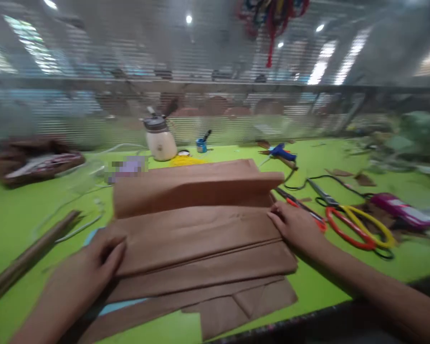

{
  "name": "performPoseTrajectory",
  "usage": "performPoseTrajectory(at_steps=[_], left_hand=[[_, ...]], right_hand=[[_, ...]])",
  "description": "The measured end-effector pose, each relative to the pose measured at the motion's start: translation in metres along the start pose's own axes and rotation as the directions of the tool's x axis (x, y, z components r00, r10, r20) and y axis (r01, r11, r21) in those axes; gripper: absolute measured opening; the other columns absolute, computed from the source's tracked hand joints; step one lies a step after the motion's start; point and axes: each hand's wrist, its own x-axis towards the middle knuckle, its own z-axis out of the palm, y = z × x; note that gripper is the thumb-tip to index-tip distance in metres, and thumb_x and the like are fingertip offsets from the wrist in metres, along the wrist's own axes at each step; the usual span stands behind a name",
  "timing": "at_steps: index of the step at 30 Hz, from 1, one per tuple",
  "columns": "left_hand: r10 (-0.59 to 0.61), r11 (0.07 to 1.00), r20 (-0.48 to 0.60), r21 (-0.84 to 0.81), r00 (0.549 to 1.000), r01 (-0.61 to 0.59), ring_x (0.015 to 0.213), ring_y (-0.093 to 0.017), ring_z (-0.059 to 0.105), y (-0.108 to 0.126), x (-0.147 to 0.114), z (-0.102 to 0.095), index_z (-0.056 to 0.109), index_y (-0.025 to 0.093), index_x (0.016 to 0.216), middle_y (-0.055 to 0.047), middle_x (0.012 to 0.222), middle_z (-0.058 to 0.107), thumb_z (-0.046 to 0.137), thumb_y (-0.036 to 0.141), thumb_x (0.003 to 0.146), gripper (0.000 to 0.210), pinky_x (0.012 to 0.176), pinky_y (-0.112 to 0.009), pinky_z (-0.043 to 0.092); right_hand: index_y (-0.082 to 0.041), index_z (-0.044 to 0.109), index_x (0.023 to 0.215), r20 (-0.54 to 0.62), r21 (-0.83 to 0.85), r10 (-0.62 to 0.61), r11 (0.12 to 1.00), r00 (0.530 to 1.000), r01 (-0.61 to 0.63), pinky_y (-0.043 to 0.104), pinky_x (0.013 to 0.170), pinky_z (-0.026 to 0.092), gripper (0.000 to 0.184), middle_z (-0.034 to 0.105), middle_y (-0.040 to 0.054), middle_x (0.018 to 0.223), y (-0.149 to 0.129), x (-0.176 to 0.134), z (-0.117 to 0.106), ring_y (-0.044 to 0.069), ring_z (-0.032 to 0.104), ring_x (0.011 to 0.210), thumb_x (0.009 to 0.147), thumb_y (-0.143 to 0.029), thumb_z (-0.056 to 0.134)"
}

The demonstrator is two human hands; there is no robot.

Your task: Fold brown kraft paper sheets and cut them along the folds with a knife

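Note:
A folded brown sheet [197,229], which may be paper or thin leather, lies across the middle of the table with its far part curled up. My left hand [96,260] grips its left edge between thumb and fingers. At the opposite edge, my right hand [288,222] is closed on the sheet, thumb on top. Under it lie more brown pieces [251,303] and a bit of light-blue sheet [120,306]. Beside my right forearm rest large scissors with red and yellow handles [351,227]. Another pair with orange handles [317,220] is partly hidden by my right hand.
Behind the sheet stand a cream jug [161,143] and a small blue jar [201,145]. A blue glue gun [283,153] lies back right, near a purple box [403,210]. At left are a brown roll [32,255] and a white cord [84,224]. Red cords [270,28] hang above.

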Motion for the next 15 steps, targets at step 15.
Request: performPoseTrajectory(at_steps=[15], left_hand=[[0.013,0.997,0.039,0.078,0.999,-0.017,0.079,-0.026,0.066,0.026,-0.018,-0.019,0.061,0.020,0.090,-0.008,0.082,0.069,0.036,0.036,0.091,0.031,0.063,-0.031,0.041]], right_hand=[[-0.023,0.062,0.096,-0.067,-0.139,-0.155,0.980,0.986,0.144,0.039,0.062,0.047,0.031,0.068,0.0099,0.081,0.024,-0.002,0.019,0.028,0.064,0.070,0.090,-0.043,0.040]])
